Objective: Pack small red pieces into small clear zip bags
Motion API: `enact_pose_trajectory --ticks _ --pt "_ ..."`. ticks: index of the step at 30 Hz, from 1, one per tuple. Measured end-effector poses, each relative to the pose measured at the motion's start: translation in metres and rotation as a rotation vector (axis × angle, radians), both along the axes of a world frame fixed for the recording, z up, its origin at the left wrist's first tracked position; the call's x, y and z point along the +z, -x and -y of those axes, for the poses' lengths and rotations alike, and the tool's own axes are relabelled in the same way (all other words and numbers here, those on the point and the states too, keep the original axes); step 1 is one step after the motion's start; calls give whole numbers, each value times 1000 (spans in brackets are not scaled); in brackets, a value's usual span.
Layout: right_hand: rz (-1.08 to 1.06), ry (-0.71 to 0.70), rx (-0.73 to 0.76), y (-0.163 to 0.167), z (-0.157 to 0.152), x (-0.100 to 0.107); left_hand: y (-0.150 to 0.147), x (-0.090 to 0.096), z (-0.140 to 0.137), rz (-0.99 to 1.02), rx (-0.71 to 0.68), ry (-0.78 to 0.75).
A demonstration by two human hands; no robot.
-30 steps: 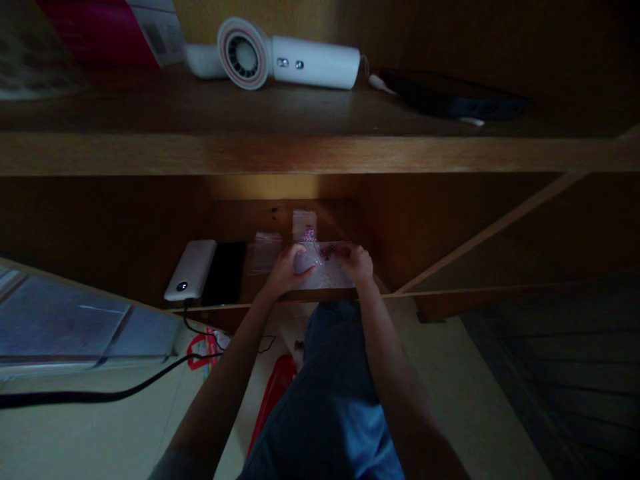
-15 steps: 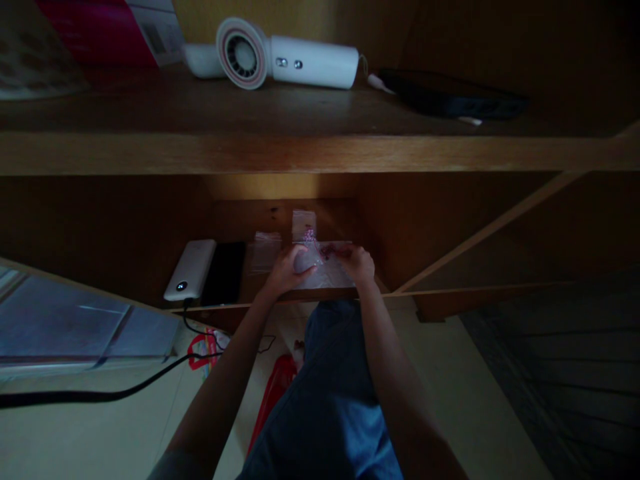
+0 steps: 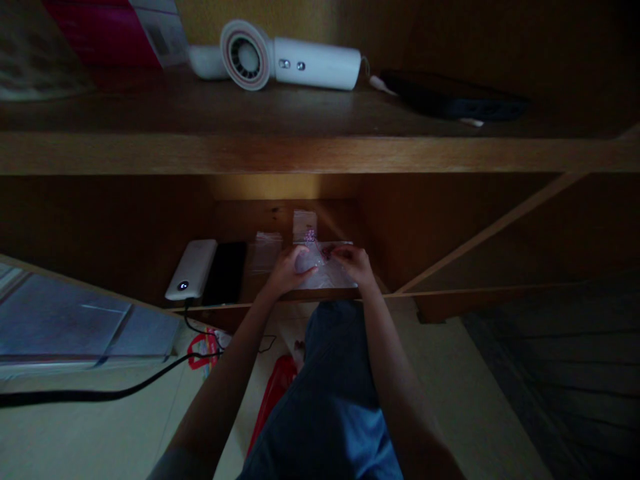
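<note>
On the lower shelf lies a clear plastic bag [image 3: 333, 277] with small dark red pieces [image 3: 327, 253] at its upper part. My left hand [image 3: 289, 270] grips its left side, thumb and forefinger curved around a bunched part. My right hand [image 3: 356, 263] is closed in a pinch at the red pieces; what sits between its fingertips is too small to make out. Just behind the left fingertips is a cluster of pink and white beads [image 3: 310, 235], next to a small clear zip bag [image 3: 304, 220]. More small clear bags [image 3: 267, 250] lie left of my left hand.
A white power bank [image 3: 193, 270] with a cable [image 3: 150, 383] and a dark flat device [image 3: 225, 273] lie on the left. The upper shelf edge [image 3: 320, 155] overhangs, carrying a white handheld fan [image 3: 315, 63], a black phone-like object [image 3: 455, 97] and a pink box [image 3: 105, 33].
My right hand has shifted slightly left, its fingertips still at the red pieces. My left hand keeps its place on the bag. The view has moved a little.
</note>
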State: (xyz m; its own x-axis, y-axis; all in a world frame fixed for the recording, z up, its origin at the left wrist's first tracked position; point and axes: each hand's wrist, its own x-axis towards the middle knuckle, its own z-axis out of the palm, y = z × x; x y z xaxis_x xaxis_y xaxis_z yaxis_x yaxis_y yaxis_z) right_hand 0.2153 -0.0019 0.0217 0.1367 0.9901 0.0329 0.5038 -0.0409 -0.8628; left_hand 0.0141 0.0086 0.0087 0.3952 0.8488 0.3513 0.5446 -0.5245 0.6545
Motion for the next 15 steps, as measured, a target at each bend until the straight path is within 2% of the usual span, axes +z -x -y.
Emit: enact_pose_trajectory --ticks 5,15 --pt "-218 -66 135 7 -4 -4 0 -1 -1 15 -8 -17" --pt "-248 -35 214 11 -1 3 0 0 1 13 -8 -20"
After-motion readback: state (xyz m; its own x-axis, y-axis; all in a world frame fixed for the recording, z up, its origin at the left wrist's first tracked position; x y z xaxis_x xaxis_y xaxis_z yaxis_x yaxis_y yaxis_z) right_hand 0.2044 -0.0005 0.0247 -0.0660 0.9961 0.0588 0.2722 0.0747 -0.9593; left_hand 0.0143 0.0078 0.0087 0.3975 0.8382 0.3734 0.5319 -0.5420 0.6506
